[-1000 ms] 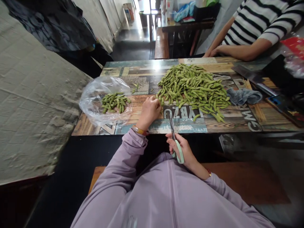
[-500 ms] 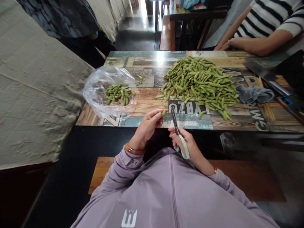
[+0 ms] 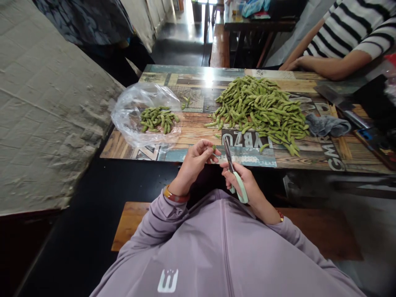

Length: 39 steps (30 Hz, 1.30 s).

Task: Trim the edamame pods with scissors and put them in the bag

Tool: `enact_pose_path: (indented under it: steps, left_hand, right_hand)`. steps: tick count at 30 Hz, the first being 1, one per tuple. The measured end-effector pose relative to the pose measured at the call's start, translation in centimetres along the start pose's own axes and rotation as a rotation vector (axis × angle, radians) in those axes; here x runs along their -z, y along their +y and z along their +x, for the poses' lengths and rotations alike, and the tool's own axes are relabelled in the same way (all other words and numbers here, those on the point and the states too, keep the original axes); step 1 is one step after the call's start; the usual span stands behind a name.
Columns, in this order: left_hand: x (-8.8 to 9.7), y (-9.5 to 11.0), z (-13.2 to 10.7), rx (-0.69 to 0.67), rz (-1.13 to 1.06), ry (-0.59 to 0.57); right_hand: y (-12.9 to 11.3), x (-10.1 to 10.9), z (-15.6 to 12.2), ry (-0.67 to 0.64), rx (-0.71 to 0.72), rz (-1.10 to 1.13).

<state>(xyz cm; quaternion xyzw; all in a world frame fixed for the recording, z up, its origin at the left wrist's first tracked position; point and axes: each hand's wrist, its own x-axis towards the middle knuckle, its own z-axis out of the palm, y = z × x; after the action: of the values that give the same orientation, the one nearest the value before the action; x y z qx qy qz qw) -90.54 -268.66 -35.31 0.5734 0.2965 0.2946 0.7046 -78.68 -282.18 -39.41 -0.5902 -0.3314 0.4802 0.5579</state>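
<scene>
Holding a pod [image 3: 214,147] just left of the scissors [image 3: 229,160]

Left hand [image 3: 198,159] pinches the pod, its long axis unclear, with fingertips [image 3: 218,152] between it and the blades [image 3: 227,150]; right hand [image 3: 244,179] wraps the scissors' handles [image 3: 241,192]. Beyond, on the table [image 3: 196,135], lie the bean pile [image 3: 262,107] at right, the plastic bag [image 3: 123,113] at left

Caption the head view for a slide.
Left hand holds a pod, right hand holds scissors, near a pod heap and plastic bag.
</scene>
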Motion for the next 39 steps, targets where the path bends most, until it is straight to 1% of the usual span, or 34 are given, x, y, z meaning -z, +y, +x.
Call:
enact_pose_path:
  steps: [5, 11, 14, 21, 23, 30, 35, 39]
  left_hand:
    - [0.3, -0.2, -0.1, -0.060, -0.045, 0.031]
    - [-0.3, -0.3, -0.3, -0.001, -0.071, 0.080]
    - [-0.6, -0.1, -0.5, -0.011, -0.073, 0.092]
    - [-0.5, 0.0, -0.6, -0.106, 0.091, 0.144]
    - [-0.4, 0.0, -0.6, -0.098, 0.110, 0.140]
    - [-0.1, -0.6, -0.7, 0.018, 0.050, 0.082]
    - [-0.4, -0.6, -0.7, 0.011, -0.007, 0.069]
    - [-0.9, -0.3, -0.7, 0.014, -0.007, 0.054]
  right_hand:
    - [-0.3, 0.4, 0.2, -0.020, 0.069, -0.074]
    - [-0.3, 0.9, 0.3, 0.008, 0.159, -0.218]
    - [-0.4, 0.6, 0.3, 0.003, 0.171, -0.251]
    - [-0.6, 0.1, 0.3, -0.027, 0.247, -0.333]
    - [-0.5, 0.1, 0.3, -0.026, 0.267, -0.349]
    - [-0.3, 0.4, 0.6, -0.015, 0.325, -0.400]
    - [-0.5, 0.3, 0.6, -0.026, 0.337, -0.426]
    - [-0.6, 0.3, 0.7, -0.031, 0.332, -0.425]
